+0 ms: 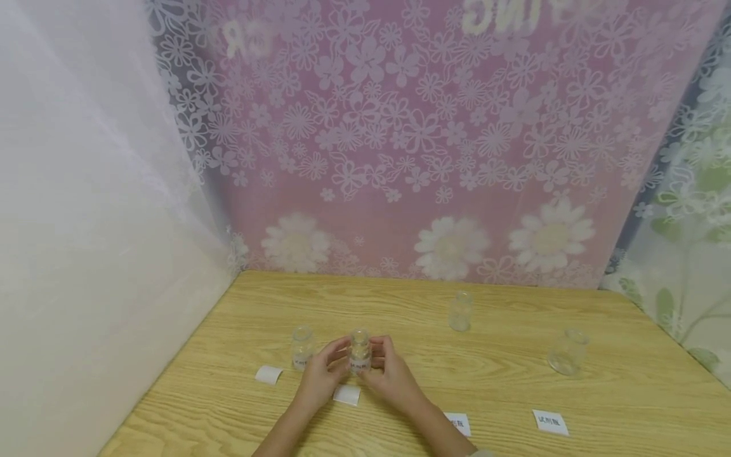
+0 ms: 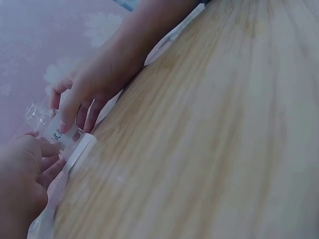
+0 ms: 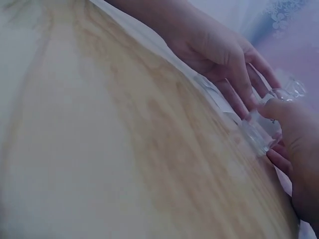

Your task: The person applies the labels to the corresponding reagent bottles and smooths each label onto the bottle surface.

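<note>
A small clear glass bottle [image 1: 360, 348] stands upright between the two hands, with a white label bearing dark characters round its lower part. My left hand [image 1: 321, 379] holds the bottle from the left, its fingers curved against the glass. From the right, my right hand [image 1: 394, 374] grips it; in the left wrist view its thumb [image 2: 71, 112] presses on the label [image 2: 56, 133]. Just left of the left hand stands another glass bottle [image 1: 302, 343] with a similar label, partly covered by that hand. In front of the held bottle lies a blank white paper piece [image 1: 346, 395].
A curled white paper piece [image 1: 268, 374] lies at the left. Unlabelled glass bottles stand at the back [image 1: 460, 312] and at the right [image 1: 568, 352]. Two printed labels lie in front, one by the right forearm [image 1: 459, 423], one farther right [image 1: 550, 421]. Patterned curtains [image 1: 365, 146] border the wooden table.
</note>
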### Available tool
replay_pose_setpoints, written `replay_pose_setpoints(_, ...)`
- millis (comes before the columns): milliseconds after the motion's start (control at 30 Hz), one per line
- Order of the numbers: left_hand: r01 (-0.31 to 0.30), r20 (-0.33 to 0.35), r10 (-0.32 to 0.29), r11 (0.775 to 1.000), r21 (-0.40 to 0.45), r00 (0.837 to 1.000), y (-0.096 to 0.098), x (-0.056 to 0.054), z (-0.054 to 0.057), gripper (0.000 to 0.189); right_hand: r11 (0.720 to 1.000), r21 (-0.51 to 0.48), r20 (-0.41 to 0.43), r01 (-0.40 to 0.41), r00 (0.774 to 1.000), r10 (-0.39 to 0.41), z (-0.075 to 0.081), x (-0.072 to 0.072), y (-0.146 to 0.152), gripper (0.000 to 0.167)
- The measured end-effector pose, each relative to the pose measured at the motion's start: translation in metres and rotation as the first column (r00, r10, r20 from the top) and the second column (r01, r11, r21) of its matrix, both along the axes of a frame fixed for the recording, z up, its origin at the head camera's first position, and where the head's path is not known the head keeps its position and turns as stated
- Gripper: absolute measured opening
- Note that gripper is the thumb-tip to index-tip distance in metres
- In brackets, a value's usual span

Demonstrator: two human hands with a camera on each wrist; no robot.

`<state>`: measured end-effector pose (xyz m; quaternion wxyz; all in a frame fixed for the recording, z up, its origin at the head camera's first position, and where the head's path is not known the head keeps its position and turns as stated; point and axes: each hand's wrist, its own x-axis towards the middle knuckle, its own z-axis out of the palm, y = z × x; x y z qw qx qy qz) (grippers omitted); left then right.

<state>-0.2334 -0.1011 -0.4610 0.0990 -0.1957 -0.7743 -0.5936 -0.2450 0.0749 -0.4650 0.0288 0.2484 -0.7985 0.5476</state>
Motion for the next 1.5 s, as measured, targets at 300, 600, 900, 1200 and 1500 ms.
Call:
replay_pose_setpoints(300,-0.056,-0.089,0.050,0.996,-0.068,0.995,0.001,-0.005,-0.008,0.045,0.988,0.081,-0.169,0.131,0.979,-0.116,-0.002,0.000,-0.009,0.063)
replay_pose_setpoints(600,-0.058,-0.115,0.050,0.996,-0.070,0.992,0.002,-0.002,-0.008,0.046,0.995,0.088,-0.214,0.048,0.976,-0.028,0.002,0.002,0.003,0.038)
replay_pose_setpoints(900,-0.040,-0.033,0.040,0.999,-0.007,0.999,0.001,-0.003,-0.008,0.041,1.000,-0.009,-0.095,-0.029,0.995,0.028,0.015,0.005,0.008,0.024)
replay_pose_setpoints(1200,-0.004,0.011,0.003,0.999,0.052,1.000,-0.001,-0.006,-0.006,0.035,0.998,-0.057,-0.013,-0.024,1.000,0.024,0.040,0.022,0.006,0.019)
replay_pose_setpoints(1500,-0.002,0.040,0.000,0.999,0.042,0.999,0.000,0.001,-0.004,0.038,0.994,-0.104,0.026,-0.043,0.999,0.046,0.037,0.022,0.006,0.034)
